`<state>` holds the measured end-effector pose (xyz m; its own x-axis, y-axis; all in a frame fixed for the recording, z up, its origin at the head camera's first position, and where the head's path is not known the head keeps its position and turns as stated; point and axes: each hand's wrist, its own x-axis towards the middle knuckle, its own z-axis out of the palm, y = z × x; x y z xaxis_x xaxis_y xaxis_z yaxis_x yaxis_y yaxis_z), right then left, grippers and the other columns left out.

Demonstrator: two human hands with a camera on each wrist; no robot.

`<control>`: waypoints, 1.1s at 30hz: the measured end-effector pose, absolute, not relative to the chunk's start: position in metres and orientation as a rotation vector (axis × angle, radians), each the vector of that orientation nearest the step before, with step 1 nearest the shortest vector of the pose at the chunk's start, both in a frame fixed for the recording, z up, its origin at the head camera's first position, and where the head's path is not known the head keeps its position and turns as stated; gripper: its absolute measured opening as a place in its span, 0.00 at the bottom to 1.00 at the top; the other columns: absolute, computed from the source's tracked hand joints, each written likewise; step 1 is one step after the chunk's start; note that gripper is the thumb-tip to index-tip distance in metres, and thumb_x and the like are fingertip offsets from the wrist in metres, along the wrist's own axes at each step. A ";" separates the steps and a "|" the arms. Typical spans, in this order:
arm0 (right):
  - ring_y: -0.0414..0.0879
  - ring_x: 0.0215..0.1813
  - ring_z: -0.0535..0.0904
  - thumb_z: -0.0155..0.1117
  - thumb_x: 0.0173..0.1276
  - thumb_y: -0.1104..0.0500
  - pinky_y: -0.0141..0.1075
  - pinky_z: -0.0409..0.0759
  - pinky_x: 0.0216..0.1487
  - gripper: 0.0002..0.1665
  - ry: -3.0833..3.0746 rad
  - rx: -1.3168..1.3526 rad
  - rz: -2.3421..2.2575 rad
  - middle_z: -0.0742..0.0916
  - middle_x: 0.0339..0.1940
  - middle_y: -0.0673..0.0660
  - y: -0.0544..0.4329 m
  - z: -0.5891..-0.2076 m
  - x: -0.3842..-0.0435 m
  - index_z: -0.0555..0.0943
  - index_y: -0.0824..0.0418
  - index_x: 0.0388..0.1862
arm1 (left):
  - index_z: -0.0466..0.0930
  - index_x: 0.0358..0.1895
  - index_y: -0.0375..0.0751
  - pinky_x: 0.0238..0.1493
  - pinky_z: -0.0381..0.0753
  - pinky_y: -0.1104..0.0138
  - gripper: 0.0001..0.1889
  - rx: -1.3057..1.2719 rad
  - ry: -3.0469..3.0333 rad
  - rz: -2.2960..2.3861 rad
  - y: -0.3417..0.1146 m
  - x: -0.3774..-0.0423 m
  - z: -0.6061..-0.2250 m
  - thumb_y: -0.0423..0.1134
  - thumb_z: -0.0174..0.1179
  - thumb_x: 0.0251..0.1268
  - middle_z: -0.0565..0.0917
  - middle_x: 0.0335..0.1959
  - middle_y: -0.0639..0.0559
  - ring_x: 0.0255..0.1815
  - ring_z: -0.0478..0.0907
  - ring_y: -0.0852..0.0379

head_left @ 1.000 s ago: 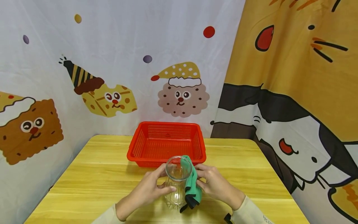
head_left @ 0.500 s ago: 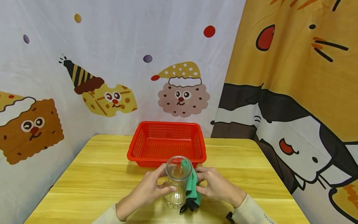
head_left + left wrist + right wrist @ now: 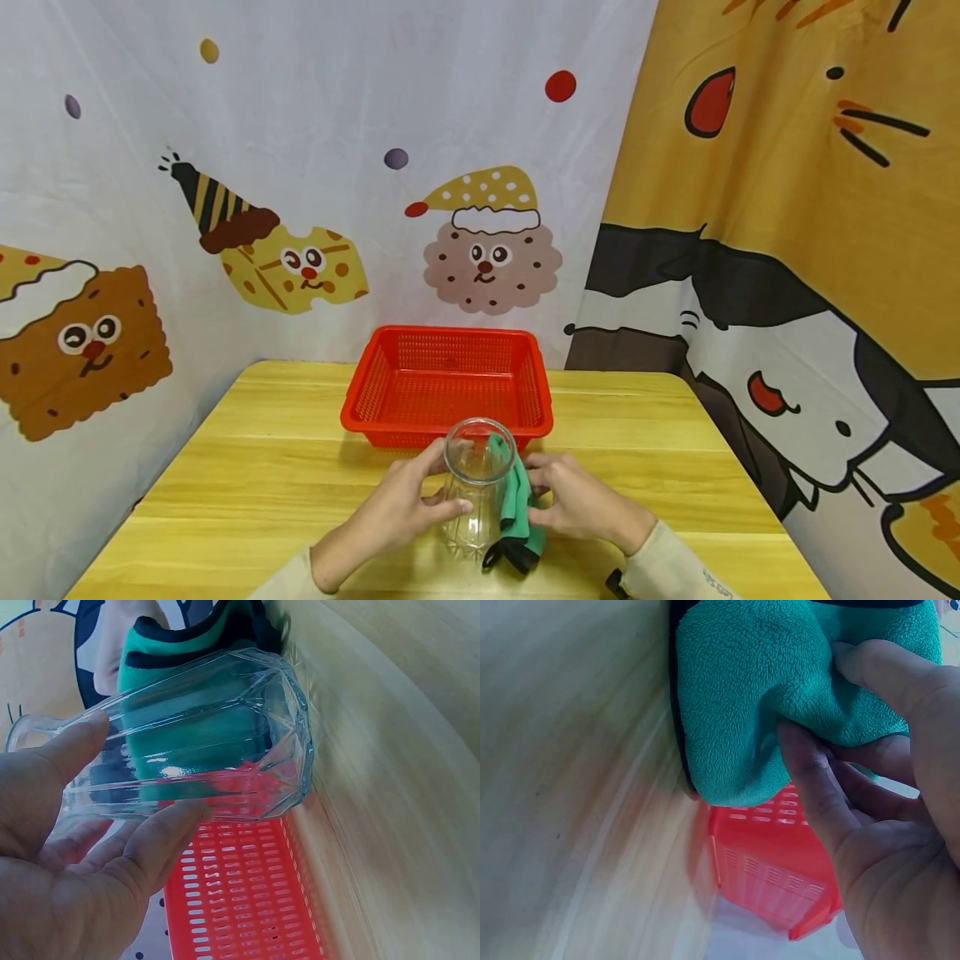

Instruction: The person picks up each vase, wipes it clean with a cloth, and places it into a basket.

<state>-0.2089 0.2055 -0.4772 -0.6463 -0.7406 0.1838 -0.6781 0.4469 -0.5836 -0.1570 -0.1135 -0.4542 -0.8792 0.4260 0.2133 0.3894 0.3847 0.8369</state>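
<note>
Nearest, two pale beige sleeves [image 3: 678, 571] at the lower edge, with a small black piece [image 3: 617, 583] beside the right cuff, too little shown to identify. One left hand [image 3: 401, 502], coming in from the left: thumb and fingers curved round the side of the jar, clamped on the glass. One right hand [image 3: 576, 502], opposite: thumb and fingers pinched on the cloth, gathering it into a fold. Between the hands, one clear glass jar [image 3: 480, 527], round-mouthed, with faceted sides—mouth upward, base down at the wooden surface; exact contact not certain. One green plush cloth [image 3: 517, 504] with black edging, bunched along the jar's right side; its upper part shows through the glass near the rim, whether inside or behind cannot be told. Beneath all, one yellow wood-grain surface [image 3: 262, 467]. Just beyond the jar, one red plastic rectangular basket [image 3: 457, 331] with perforated walls, set toward the far edge. Farthest, one white fabric backdrop [image 3: 315, 108] printed with hatted biscuit and cheese figures; to its right, an orange-yellow printed panel [image 3: 675, 175] with large cartoon animals.
</note>
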 end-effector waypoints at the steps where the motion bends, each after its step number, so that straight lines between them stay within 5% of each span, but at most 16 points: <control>1: 0.31 0.52 0.90 0.81 0.75 0.64 0.26 0.95 0.52 0.12 2.585 -1.266 -0.970 0.94 0.56 0.50 0.206 -0.478 -0.209 0.97 0.46 0.49 | 0.79 0.78 0.43 0.59 0.99 0.58 0.35 0.759 2.585 1.543 -0.114 -0.157 -0.454 0.45 0.84 0.74 0.92 0.71 0.34 0.76 0.86 0.25; 33: 0.44 0.67 0.92 0.79 0.73 0.70 0.27 0.96 0.54 0.21 2.474 -1.162 -1.101 0.93 0.70 0.56 0.211 -0.489 -0.210 0.95 0.45 0.56 | 0.80 0.77 0.47 0.60 1.00 0.52 0.34 0.766 2.627 1.513 -0.113 -0.157 -0.455 0.45 0.84 0.73 0.92 0.71 0.37 0.76 0.87 0.26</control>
